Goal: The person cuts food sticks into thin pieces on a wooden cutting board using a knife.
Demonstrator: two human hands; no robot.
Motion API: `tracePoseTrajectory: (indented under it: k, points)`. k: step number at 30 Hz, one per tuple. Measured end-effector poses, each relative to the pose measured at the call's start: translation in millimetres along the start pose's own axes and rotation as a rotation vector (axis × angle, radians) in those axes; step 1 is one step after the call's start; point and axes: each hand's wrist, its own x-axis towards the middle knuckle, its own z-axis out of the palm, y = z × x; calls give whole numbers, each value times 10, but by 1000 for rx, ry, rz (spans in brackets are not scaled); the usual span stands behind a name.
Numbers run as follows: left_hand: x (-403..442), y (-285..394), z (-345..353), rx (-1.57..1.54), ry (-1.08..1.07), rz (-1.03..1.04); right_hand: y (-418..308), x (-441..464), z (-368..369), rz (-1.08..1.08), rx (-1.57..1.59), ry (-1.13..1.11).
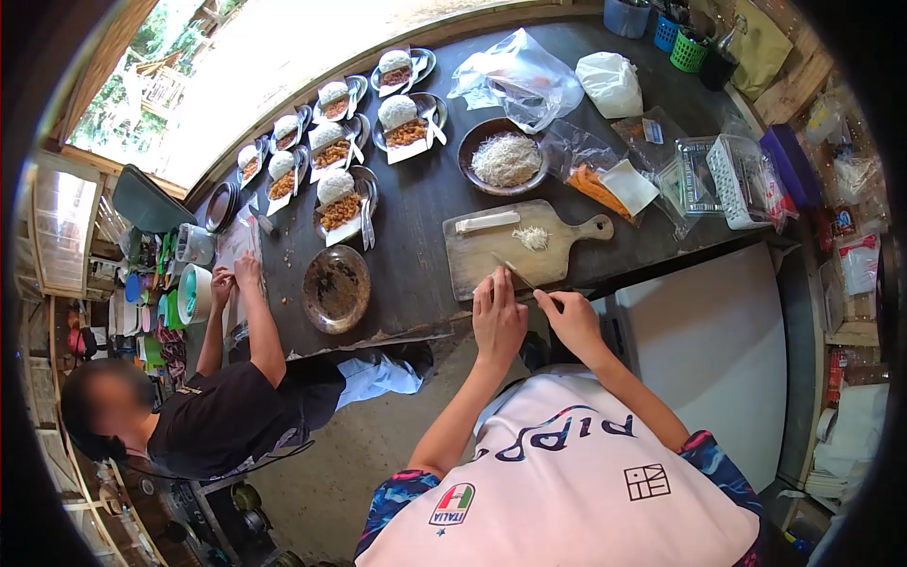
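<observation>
My right hand (565, 319) is closed around the handle of a knife (520, 275), whose blade points toward the wooden cutting board (463, 253). Close to the blade, my left hand (499, 312) is at the board's near edge with its fingers together and bent; what they hold, if anything, is too small to name. On the board lie a white block (487, 221) and a small pile of white shreds (534, 237). Behind the board, a brown bowl (467, 168) holds more white shreds.
Several plates of rice and stew (333, 203) stand at the left back, near an empty brown plate (336, 289). A co-worker (236, 406) reaches over the table's left end. Plastic bags (520, 79) and clear containers (697, 177) lie at the back and right.
</observation>
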Motion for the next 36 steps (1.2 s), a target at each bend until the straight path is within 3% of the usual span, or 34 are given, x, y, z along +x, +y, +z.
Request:
tracePoseTrajectory:
  k: [36]
  points:
    - [-38,71,35,-33,13,-53,16,-75,-124,6,-1,-72]
